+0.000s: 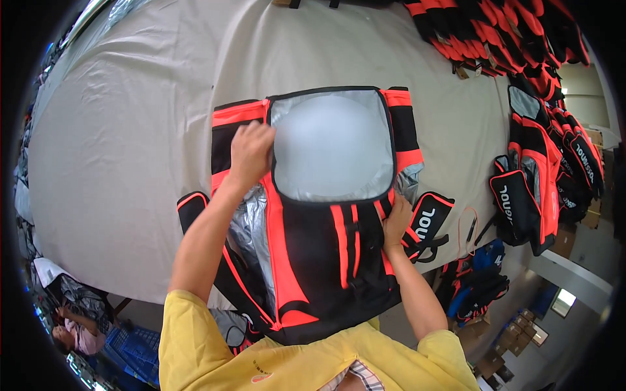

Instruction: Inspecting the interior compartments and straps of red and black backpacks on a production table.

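A large black and neon-orange backpack (306, 260) lies on the table in front of me, its lower end close to my body. Its silver-lined flap (332, 146) is spread flat toward the far side. My left hand (251, 153) is closed at the flap's left edge, gripping the bag there; what its fingertips pinch is hidden. On the right side, just below the flap's corner, my right hand (396, 223) holds the bag's orange-trimmed edge with fingers curled. Side pockets with silver lining open out on both sides of the bag.
The table (130, 169) has a wrinkled beige cloth. Similar bags (531, 169) stand at the right edge, with a pile of orange and black pieces (482, 32) at the far right. A person (78, 329) sits beyond a blue crate (134, 345) at lower left. Cartons (521, 332) stand at lower right.
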`<act>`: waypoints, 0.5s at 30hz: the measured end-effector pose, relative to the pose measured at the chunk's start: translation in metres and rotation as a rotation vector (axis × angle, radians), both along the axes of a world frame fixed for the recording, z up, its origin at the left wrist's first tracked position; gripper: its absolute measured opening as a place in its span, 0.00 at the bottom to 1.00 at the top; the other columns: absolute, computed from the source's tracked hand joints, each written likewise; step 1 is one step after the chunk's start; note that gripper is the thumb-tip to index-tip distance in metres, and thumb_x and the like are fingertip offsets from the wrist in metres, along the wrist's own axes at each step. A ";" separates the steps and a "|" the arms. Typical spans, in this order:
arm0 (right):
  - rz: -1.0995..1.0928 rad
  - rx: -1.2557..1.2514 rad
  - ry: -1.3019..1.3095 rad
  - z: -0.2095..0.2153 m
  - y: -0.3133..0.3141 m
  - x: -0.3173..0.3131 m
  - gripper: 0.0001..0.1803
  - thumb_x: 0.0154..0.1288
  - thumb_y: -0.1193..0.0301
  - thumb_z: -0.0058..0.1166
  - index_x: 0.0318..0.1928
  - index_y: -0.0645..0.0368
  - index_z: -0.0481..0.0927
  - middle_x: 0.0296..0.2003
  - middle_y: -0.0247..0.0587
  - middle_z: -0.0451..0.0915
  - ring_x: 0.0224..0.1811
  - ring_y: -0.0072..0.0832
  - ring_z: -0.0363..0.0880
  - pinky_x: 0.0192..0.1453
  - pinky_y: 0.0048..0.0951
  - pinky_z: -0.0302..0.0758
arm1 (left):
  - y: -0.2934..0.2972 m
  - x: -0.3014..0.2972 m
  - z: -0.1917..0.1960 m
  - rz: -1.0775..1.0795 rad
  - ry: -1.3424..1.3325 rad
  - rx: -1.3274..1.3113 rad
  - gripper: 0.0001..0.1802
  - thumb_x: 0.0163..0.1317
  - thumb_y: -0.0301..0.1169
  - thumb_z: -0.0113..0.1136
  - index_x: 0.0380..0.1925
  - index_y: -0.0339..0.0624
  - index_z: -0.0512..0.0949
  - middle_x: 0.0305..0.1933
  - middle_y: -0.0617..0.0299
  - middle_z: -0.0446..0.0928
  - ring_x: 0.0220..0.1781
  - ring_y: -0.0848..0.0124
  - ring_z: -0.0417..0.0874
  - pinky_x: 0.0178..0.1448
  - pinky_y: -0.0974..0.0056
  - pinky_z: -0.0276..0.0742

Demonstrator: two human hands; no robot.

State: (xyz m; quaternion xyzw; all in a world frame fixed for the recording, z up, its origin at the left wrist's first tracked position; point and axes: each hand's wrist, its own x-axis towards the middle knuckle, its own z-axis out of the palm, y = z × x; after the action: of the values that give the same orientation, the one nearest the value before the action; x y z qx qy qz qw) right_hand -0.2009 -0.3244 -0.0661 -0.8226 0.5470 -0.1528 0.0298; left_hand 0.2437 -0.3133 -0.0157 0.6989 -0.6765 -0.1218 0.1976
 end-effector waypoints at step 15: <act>0.125 0.225 -0.071 0.080 -0.003 0.000 0.47 0.66 0.57 0.74 0.77 0.63 0.66 0.56 0.57 0.79 0.61 0.55 0.77 0.65 0.50 0.75 | 0.105 -0.246 0.107 0.644 1.423 0.093 0.44 0.73 0.28 0.68 0.79 0.26 0.51 0.77 0.37 0.65 0.79 0.52 0.70 0.82 0.51 0.67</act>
State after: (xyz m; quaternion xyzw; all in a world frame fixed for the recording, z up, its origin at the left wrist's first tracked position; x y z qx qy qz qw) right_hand -0.2011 -0.3276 0.0144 -0.8404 0.5071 -0.1175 0.1507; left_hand -0.0027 -0.2083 0.0915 0.6222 -0.1450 -0.5056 0.5798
